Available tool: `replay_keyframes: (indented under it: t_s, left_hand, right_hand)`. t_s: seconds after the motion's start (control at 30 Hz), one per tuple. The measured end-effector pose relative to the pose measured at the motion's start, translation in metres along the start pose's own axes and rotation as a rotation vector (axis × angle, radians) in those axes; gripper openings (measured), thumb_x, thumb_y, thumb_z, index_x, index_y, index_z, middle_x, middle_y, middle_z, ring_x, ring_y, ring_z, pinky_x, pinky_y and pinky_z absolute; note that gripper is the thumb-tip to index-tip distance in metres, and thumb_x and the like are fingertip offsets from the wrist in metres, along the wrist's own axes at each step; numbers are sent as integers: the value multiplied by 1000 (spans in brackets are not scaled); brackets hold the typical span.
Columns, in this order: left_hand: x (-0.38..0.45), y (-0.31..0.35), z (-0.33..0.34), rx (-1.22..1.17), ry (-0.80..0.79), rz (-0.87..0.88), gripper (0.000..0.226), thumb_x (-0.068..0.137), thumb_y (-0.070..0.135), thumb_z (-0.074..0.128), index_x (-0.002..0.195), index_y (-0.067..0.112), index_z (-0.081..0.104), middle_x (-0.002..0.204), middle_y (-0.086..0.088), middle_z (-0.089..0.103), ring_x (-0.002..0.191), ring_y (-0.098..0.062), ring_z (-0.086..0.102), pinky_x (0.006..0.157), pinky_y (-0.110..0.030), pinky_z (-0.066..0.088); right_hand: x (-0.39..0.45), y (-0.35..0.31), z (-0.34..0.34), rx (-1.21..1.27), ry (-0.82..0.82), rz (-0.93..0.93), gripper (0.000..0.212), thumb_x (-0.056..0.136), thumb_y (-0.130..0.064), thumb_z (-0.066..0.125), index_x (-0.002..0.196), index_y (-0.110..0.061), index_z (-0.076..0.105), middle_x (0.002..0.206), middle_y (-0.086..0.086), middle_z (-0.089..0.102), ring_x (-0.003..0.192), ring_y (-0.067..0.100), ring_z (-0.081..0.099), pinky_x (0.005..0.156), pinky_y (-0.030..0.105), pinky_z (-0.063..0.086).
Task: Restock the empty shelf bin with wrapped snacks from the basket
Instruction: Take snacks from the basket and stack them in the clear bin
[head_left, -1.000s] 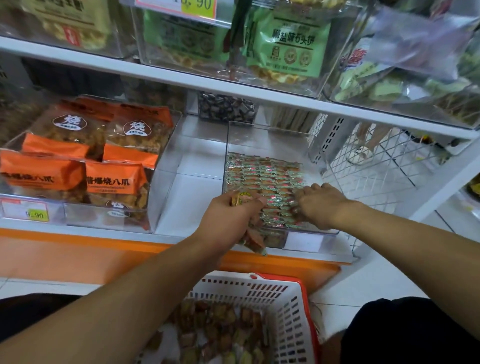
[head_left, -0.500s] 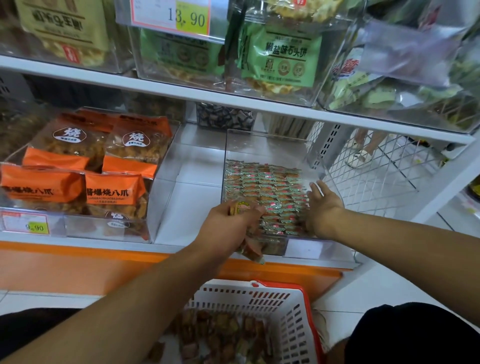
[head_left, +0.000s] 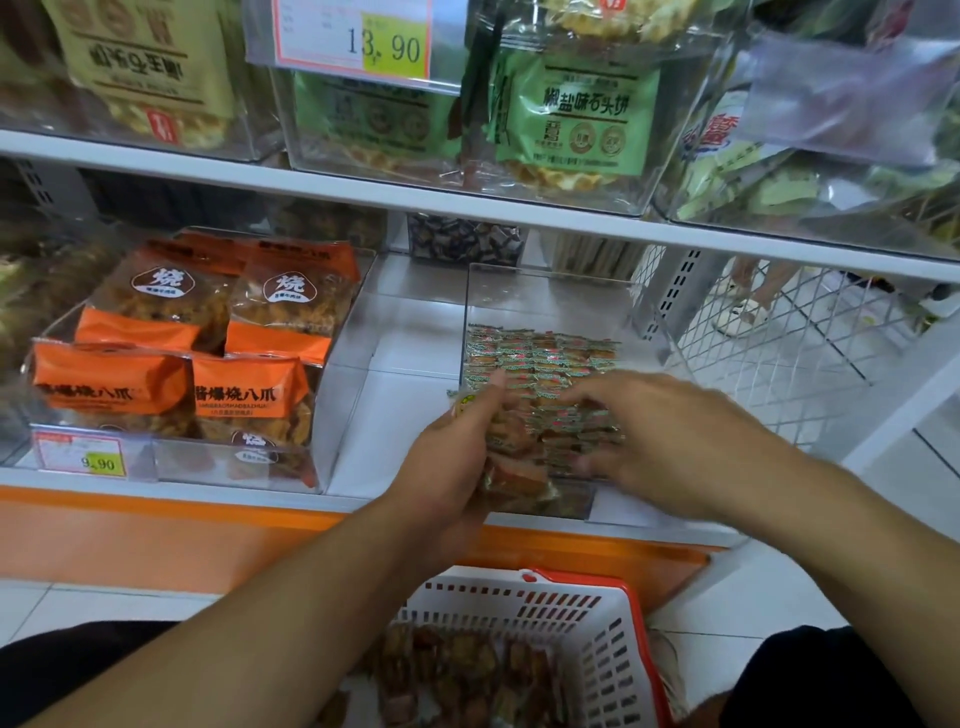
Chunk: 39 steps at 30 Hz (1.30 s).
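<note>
The left hand (head_left: 457, 452) has its grip curled round a bunch of wrapped snacks (head_left: 511, 467) at the near left corner of the clear bin (head_left: 550, 296) on the shelf (head_left: 415, 374). Snack rows (head_left: 540, 358) cover the bin floor, their long axes running left to right. The right hand (head_left: 660, 431) hovers over them, fingers loosely spread, holding nothing. Best to feed packets one at a time, same orientation. The basket (head_left: 618, 639) sits near, below.

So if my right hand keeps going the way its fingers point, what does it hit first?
Probably the wrapped snacks in the clear bin, just ahead of the right hand, then the stack your left hand grips; depth is unclear.
</note>
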<state>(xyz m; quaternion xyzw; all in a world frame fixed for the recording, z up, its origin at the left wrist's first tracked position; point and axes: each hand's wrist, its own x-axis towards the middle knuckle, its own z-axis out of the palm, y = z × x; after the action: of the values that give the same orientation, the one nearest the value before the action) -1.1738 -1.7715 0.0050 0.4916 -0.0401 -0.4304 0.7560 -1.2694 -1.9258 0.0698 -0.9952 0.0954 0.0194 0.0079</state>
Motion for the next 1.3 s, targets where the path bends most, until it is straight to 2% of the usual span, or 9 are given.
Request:
replay_keyframes:
  t_s: [0.07,0.23,0.33,0.43,0.57,0.93,1.17,1.23,1.3]
  left_hand:
    - [-2,1,-1,-40,1,9,49,91,56,63,113,13,71,101,-15,77,88,-30,76,62,-35,60]
    - [-10,3,-3,-3,-108,48,47,97,58,51,101,19,78,101,-10,76,83,-25,74,67,-40,60]
    - [-13,9,-7,-62,-174,25,40,96,46,50,101,16,76,111,-15,74,93,-31,72,75,-44,59]
    - [-14,9,-9,-69,-229,45,38,84,32,49,99,15,80,114,-20,73,90,-32,72,73,-42,60]
    - [-14,7,-13,-28,-209,92,38,96,23,45,110,10,77,123,-20,70,98,-31,68,74,-38,60]
    - [-17,-1,-20,174,-70,259,47,72,14,78,119,22,73,106,-20,74,80,-26,68,65,-32,57]
    - [-13,1,-22,100,-37,182,33,86,20,68,118,17,73,113,-15,75,93,-30,74,69,-39,63]
    - [-10,0,-24,101,-4,138,26,95,15,58,114,17,75,116,-13,75,96,-32,74,66,-39,61]
    - [-7,-3,-25,141,6,106,28,97,14,53,113,19,75,113,-10,76,93,-32,75,76,-44,58]
  right_hand:
    - [-22,-27,-1,314,-17,-96,69,65,-76,67,128,-59,43,119,-41,50,106,-12,52,82,18,44]
    - [-20,-33,36,527,252,-168,26,89,-27,72,111,-40,65,101,-22,63,91,-2,56,75,18,44]
    - [-17,-20,42,868,170,-59,22,86,-31,77,102,-40,63,98,-21,71,90,-1,66,78,17,49]
    - [-16,-14,45,1280,5,67,35,77,-35,78,108,-31,62,101,0,77,88,20,72,77,34,58]
    - [-16,-15,48,1660,-114,165,29,84,-31,73,111,-22,73,107,10,76,93,21,74,67,27,57]
    - [-21,-23,55,1904,-67,297,34,94,-20,62,125,-7,66,103,13,76,88,23,75,65,30,58]
    - [-18,-12,45,1976,-51,307,42,81,-8,67,123,-7,67,119,20,71,111,35,69,93,48,58]
    - [-19,-1,31,1801,64,239,43,75,-8,74,118,-12,70,116,15,73,104,30,72,87,42,60]
    - [-20,18,17,1288,198,188,40,77,-9,80,113,-25,72,103,4,75,88,19,75,79,31,60]
